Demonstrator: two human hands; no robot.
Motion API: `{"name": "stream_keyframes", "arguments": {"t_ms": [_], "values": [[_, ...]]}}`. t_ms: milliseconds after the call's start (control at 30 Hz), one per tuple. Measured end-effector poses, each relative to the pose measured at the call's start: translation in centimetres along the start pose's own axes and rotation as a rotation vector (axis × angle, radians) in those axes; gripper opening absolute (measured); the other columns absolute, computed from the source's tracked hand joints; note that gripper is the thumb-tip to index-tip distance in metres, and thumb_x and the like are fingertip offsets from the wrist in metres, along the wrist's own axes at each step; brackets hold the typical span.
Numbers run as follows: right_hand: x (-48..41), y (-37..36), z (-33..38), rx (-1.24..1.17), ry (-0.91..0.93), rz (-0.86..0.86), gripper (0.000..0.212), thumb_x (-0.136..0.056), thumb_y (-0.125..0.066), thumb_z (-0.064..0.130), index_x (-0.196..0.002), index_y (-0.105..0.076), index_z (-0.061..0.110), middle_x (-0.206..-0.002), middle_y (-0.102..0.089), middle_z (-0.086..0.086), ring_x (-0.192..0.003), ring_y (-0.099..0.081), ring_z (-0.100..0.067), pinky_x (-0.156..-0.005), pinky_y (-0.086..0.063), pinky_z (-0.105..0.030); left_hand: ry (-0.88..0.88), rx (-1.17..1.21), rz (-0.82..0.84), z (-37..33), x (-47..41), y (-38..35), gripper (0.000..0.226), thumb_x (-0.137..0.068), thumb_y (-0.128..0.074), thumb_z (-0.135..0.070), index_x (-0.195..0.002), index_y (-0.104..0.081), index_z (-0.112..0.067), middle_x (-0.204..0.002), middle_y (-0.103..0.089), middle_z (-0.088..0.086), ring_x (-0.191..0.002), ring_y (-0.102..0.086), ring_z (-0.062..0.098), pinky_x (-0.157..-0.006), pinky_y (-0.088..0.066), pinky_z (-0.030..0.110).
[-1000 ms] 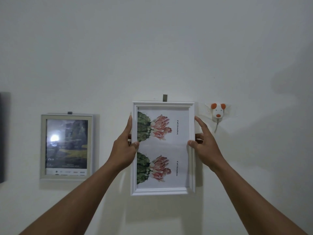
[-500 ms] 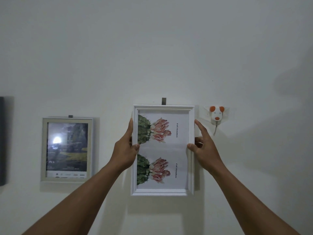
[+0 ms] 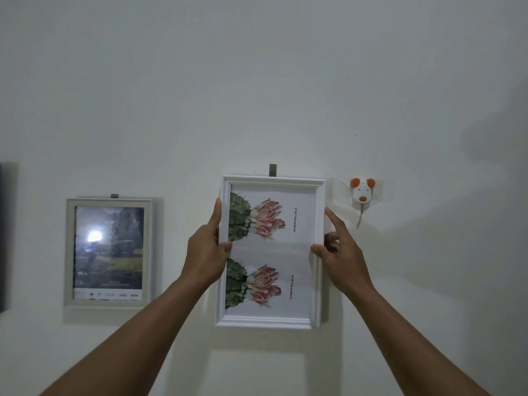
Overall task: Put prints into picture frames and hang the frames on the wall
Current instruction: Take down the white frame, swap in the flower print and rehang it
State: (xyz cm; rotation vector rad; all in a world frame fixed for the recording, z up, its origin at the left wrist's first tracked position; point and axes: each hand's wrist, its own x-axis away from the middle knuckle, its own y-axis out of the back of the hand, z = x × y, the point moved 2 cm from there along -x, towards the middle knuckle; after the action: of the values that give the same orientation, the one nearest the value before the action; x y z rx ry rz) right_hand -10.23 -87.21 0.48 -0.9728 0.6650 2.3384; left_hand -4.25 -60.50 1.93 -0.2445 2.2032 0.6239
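I read this as a room in a home. Through the head camera I see a plain white painted wall (image 3: 257, 81), dimly lit, with two small framed pictures against it: a grey frame (image 3: 108, 252) hanging under a small grey tab (image 3: 114, 195), and a white frame (image 3: 271, 322) with a cactus-flower print. Beside them sits a novelty hook (image 3: 362, 191) shaped like a little white animal face with orange ears (hardly office or shop fittings). The grey frame's glass mirrors one bright lamp.
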Motion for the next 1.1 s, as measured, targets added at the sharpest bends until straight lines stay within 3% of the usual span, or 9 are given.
{"name": "stream_keyframes", "arguments": {"t_ms": [133, 233, 333, 433, 500, 600, 1100], "values": [[0.0, -0.4, -0.3, 0.042, 0.035, -0.043, 0.076, -0.094, -0.064, 0.016, -0.153, -0.025, 0.044, -0.105, -0.059, 0.003, -0.091, -0.059, -0.002, -0.073, -0.049, -0.010, -0.007, -0.042, -0.035, -0.1, 0.3, -0.1, 0.091, -0.090, -0.065, -0.010, -0.152, -0.006, -0.041, -0.099, -0.064, 0.002, -0.085, -0.061, 0.014, -0.066, -0.043, 0.012], [0.2, -0.6, -0.1, 0.151, 0.087, -0.058, 0.076, -0.095, -0.063, 0.018, -0.155, -0.021, 0.039, -0.102, -0.055, 0.001, -0.095, -0.057, -0.015, -0.088, -0.052, -0.033, -0.018, -0.079, -0.056, -0.2, 0.3, -0.1, 0.092, -0.089, -0.067, -0.012, -0.153, -0.007, -0.039, -0.100, -0.057, 0.004, -0.089, -0.057, 0.016, -0.080, -0.051, 0.027], [0.3, -0.5, -0.2, 0.350, 0.109, -0.113, 0.076, -0.094, -0.066, 0.022, -0.155, -0.023, 0.034, -0.131, -0.047, -0.005, -0.126, -0.038, -0.028, -0.106, -0.039, -0.042, 0.001, -0.076, -0.069, -0.5, 0.4, 0.0, 0.092, -0.088, -0.068, -0.009, -0.153, -0.010, -0.038, -0.113, -0.041, 0.003, -0.099, -0.049, 0.015, -0.095, -0.048, 0.030], [0.4, -0.7, -0.2, 0.420, 0.130, -0.078, 0.074, -0.098, -0.060, 0.024, -0.157, -0.016, 0.028, -0.164, -0.019, -0.003, -0.152, -0.007, -0.023, -0.123, -0.016, -0.045, -0.054, -0.260, -0.137, -0.8, 0.5, 0.4, 0.093, -0.083, -0.074, -0.015, -0.153, -0.017, -0.033, -0.134, -0.036, 0.008, -0.121, -0.042, 0.024, -0.098, -0.045, 0.034], [0.3, -1.1, -0.3, 0.413, 0.129, -0.017, 0.073, -0.102, -0.053, 0.023, -0.158, -0.006, 0.028, -0.167, -0.004, 0.000, -0.153, 0.007, -0.016, -0.125, -0.004, -0.045, -0.078, -0.365, -0.157, -0.6, 0.4, 0.5, 0.094, -0.081, -0.076, -0.020, -0.153, -0.016, -0.031, -0.148, -0.028, 0.010, -0.135, -0.030, 0.028, -0.105, -0.041, 0.042], [0.2, -1.2, -0.5, 0.384, 0.125, 0.007, 0.073, -0.103, -0.049, 0.019, -0.158, -0.002, 0.028, -0.167, 0.002, 0.001, -0.152, 0.012, -0.014, -0.123, 0.003, -0.042, -0.057, -0.343, -0.105, -0.7, 0.3, 0.4, 0.097, -0.083, -0.074, -0.020, -0.154, -0.009, -0.032, -0.157, -0.017, 0.009, -0.145, -0.016, 0.027, -0.112, -0.033, 0.043], [-0.1, -0.7, -0.5, 0.387, 0.108, 0.040, 0.075, -0.103, -0.049, 0.020, -0.157, 0.001, 0.034, -0.166, 0.004, 0.003, -0.152, 0.012, -0.013, -0.124, -0.001, -0.044, -0.050, -0.279, -0.077, -1.1, 0.6, 0.6, 0.097, -0.084, -0.073, -0.016, -0.155, -0.008, -0.029, -0.159, -0.014, 0.009, -0.148, -0.010, 0.026, -0.115, -0.025, 0.040]]}}
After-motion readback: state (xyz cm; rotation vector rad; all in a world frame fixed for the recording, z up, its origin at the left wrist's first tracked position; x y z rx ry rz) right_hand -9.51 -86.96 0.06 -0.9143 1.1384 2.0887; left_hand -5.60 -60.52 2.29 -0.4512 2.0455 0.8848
